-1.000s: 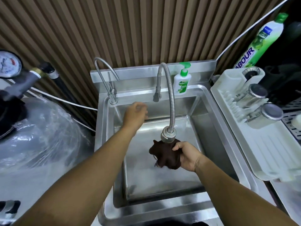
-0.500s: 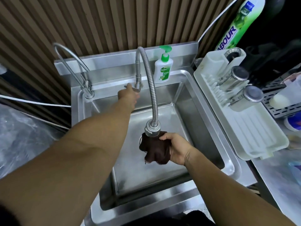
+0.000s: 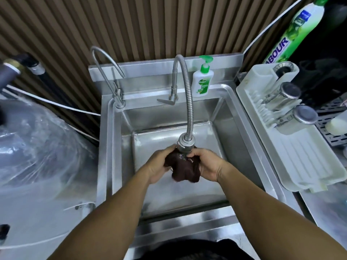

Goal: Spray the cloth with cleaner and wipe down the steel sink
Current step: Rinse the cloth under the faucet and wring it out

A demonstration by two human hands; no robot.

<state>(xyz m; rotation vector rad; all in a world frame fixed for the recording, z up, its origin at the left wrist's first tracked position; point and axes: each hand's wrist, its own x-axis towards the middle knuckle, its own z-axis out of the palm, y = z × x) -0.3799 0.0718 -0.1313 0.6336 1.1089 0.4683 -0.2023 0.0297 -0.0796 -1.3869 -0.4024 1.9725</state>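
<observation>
A dark brown cloth (image 3: 185,168) is bunched up over the basin of the steel sink (image 3: 242,124), right under the head of the flexible steel faucet (image 3: 185,144). My left hand (image 3: 159,164) grips the cloth's left side. My right hand (image 3: 206,164) grips its right side. Water seems to glint on the cloth below the faucet head. The faucet's lever (image 3: 166,101) sticks out to the left at the back of the sink.
A second thin tap (image 3: 116,87) stands at the sink's back left. A green-capped soap pump bottle (image 3: 202,81) sits on the back ledge. A white drying rack (image 3: 300,156) with steel cups is on the right, a plastic-wrapped tank (image 3: 37,143) on the left.
My left hand left the faucet lever at the back and came down onto the cloth. Both hands now hold the cloth under the faucet head.
</observation>
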